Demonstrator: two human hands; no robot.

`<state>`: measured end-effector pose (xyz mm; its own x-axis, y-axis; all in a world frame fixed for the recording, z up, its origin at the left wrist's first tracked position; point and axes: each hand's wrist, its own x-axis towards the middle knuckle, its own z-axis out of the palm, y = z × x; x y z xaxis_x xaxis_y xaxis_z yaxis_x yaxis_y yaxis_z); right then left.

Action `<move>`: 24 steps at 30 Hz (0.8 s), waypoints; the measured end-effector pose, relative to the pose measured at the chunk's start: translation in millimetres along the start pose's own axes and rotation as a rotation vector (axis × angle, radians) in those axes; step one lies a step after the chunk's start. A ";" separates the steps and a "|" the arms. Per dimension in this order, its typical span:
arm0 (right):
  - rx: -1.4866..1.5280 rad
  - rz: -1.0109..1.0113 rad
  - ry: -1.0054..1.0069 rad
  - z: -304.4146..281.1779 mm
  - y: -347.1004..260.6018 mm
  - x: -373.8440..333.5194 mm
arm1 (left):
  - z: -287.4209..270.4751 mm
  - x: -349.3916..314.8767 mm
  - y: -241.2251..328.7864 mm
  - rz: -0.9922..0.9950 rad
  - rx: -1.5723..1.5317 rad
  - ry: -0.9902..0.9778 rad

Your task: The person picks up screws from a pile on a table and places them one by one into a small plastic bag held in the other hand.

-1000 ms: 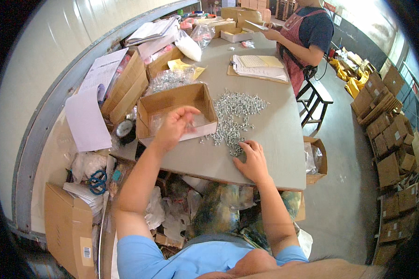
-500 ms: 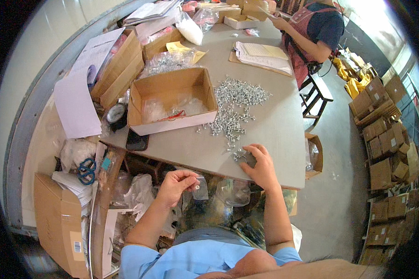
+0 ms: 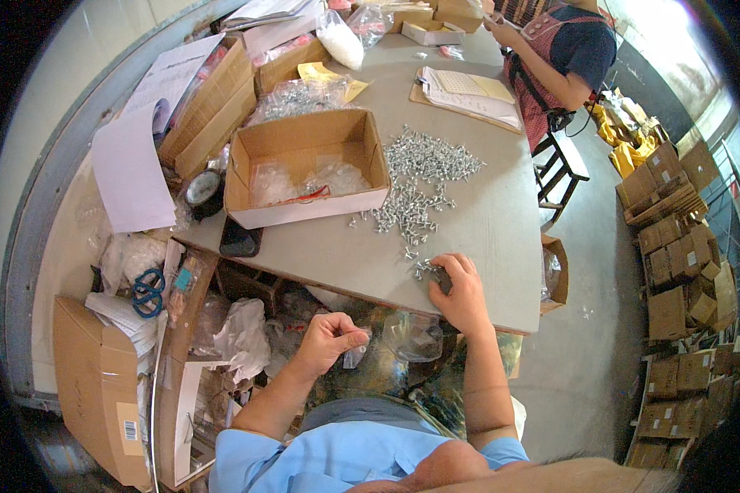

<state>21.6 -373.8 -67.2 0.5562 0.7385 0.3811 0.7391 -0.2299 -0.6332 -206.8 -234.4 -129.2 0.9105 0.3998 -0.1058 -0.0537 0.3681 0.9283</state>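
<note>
My left hand (image 3: 330, 343) is closed, thumb against fingers, on a small clear plastic bag (image 3: 354, 357) hanging just off the table's near edge. Something small and pale shows in the bag. My right hand (image 3: 460, 294) rests at the near table edge, fingers curved and thumb apart, at a few loose screws (image 3: 423, 269). Its fingertips touch or nearly touch them. Beyond them spreads a big heap of small silver screws (image 3: 432, 160). To the heap's left stands an open cardboard box (image 3: 304, 209) with clear small bags and a red item inside.
A black phone (image 3: 240, 239) and a round tape roll (image 3: 204, 191) lie left of the box. Papers on a clipboard (image 3: 469, 94) lie farther back. Another person (image 3: 563, 70) stands at the far right near a black stool (image 3: 561, 172). Blue-handled scissors (image 3: 149, 292) sit low left.
My left hand has shifted slightly right and down with the bag, its thumb now covering more of it. My right hand's fingers have drawn in closer around the loose screws.
</note>
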 end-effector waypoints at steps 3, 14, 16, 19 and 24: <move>-0.029 -0.018 0.021 2.6 1.4 -0.4 | -1.6 -4.9 -8.9 -0.014 -0.037 0.028; -0.124 -0.002 0.115 7.7 2.2 -6.2 | -1.2 -8.4 -71.0 -0.223 0.230 -0.111; -0.137 0.029 0.110 8.8 0.4 -10.2 | 12.3 -1.0 -89.5 -0.395 0.307 -0.195; -0.127 0.070 0.064 4.1 -11.5 -18.3 | 39.1 2.5 -126.0 -0.335 0.249 -0.211; 0.095 0.179 -0.227 -9.6 -30.0 -23.9 | 59.7 11.9 -106.7 -0.268 0.215 -0.268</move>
<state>-10.3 -390.6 -50.9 0.5679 0.8165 0.1042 0.5919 -0.3171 -0.7410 -165.8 -319.1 -208.3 0.9563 0.0710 -0.2835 0.2603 0.2342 0.9367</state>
